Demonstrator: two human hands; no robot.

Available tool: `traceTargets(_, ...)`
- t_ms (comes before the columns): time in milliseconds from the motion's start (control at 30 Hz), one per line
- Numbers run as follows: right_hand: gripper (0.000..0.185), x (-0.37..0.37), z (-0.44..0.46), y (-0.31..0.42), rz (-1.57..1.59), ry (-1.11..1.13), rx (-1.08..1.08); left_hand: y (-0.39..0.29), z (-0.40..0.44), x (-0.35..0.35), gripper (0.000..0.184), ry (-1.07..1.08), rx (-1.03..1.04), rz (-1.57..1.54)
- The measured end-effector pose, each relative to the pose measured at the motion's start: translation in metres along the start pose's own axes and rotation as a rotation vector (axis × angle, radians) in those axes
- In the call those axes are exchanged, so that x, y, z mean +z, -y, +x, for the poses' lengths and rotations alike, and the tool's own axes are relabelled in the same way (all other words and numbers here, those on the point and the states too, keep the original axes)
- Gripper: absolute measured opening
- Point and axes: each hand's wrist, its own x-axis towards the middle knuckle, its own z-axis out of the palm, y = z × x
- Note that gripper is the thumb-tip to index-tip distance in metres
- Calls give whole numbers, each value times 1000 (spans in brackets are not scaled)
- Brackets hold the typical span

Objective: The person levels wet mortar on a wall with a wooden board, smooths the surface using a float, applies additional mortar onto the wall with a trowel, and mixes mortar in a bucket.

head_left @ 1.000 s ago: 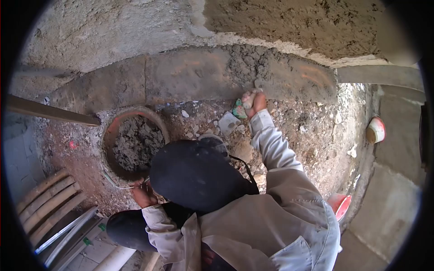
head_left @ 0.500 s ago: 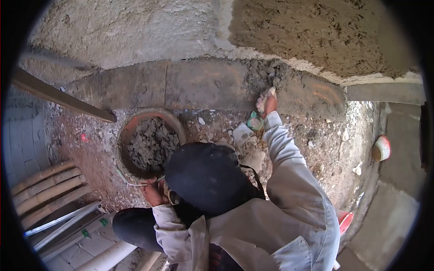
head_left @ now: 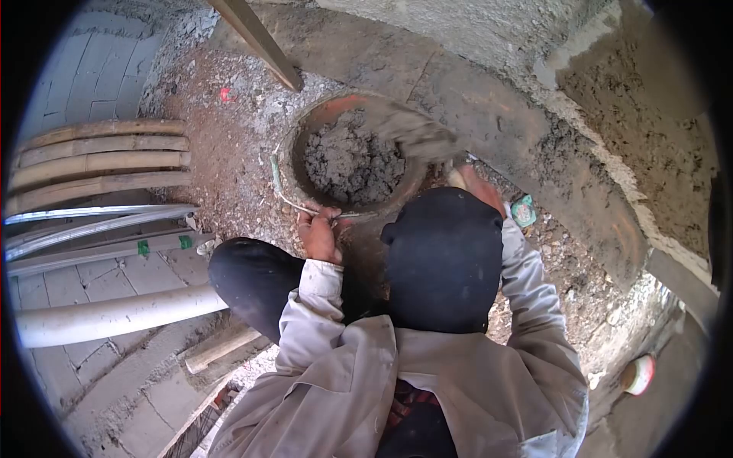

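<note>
A round bucket point(head_left: 416, 181) stands on the ground, holding lumpy grey mortar point(head_left: 351, 160). At its near rim, my left hand point(head_left: 319, 235) is closed on the bucket's thin pale handle point(head_left: 284, 195). My right hand point(head_left: 481, 189) grips a trowel by its light-coloured grip, just right of the bucket. The trowel's blade point(head_left: 420, 136), smeared by motion and grey with mortar, reaches over the bucket's right side. A dark cap point(head_left: 443, 263) hides the ground between my forearms.
Grey boards point(head_left: 489, 114) with mortar spread on them run along the rough wall point(head_left: 450, 30). A wooden post point(head_left: 259, 46) slants behind the bucket. Bamboo strips point(head_left: 107, 162), metal bars and a white pipe point(head_left: 122, 314) lie left. A white-and-red container point(head_left: 638, 375) stands at right.
My right hand has brought the trowel from the mortar on the boards back to the bucket. My left hand stays at the bucket rim. The view has turned towards the left.
</note>
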Motion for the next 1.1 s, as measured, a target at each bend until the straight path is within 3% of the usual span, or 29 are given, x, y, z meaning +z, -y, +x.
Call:
traceTargets(100, 47, 10, -1, 10, 106, -67, 95, -2, -1, -1, 25, 26, -39, -8)
traceTargets(133, 48, 7, -4, 13, 126, -151, 186, 0, 3, -6, 26, 29, -63, -21)
traceTargets(233, 51, 16, -32, -48, 152, -549, 79, 8, 11, -17, 33, 10, -95, 15)
traceTargets(333, 49, 33, -66, -91, 509, -889, 459, 6, 18, -22, 34, 36, -147, 69)
traceTargets(400, 18, 51, -86, -138, 1040, -979, 602, 0, 10, -17, 33, 66, -152, 60)
traceTargets(433, 18, 41, -84, -109, 1379, -992, 635, -1, 13, -19, 33, 74, -190, 70)
traceTargets(533, 24, 31, -58, -117, 1659, -1045, 544, 8, 26, -31, 34, 92, -190, 76)
traceTargets(633, 29, 16, 18, -163, 1739, -1163, 567, 10, 31, -36, 35, 100, -198, 77)
traceTargets(667, 28, 3, 43, -183, 1862, -1127, 432, 9, 29, -35, 36, 77, -200, 88)
traceTargets(700, 29, -21, 69, -176, 1828, -1237, 458, 8, 28, -33, 36, 54, -201, 97)
traceTargets(767, 24, -52, 111, -222, 1938, -1152, 220, 7, 28, -32, 36, 30, -228, 94)
traceTargets(800, 23, -63, 128, -234, 1968, -1166, 209, 10, 32, -36, 37, 7, -253, 91)
traceTargets(933, 18, -83, 157, -240, 2095, -1137, 0, 12, 37, -42, 22, -42, -347, 90)
traceTargets(1000, 21, -77, 156, -236, 2013, -1158, -22, 19, 47, -53, 11, -46, -374, 94)
traceTargets(1100, 17, -69, 142, -235, 2027, -1099, -14, 21, 48, -53, 14, -14, -381, 94)
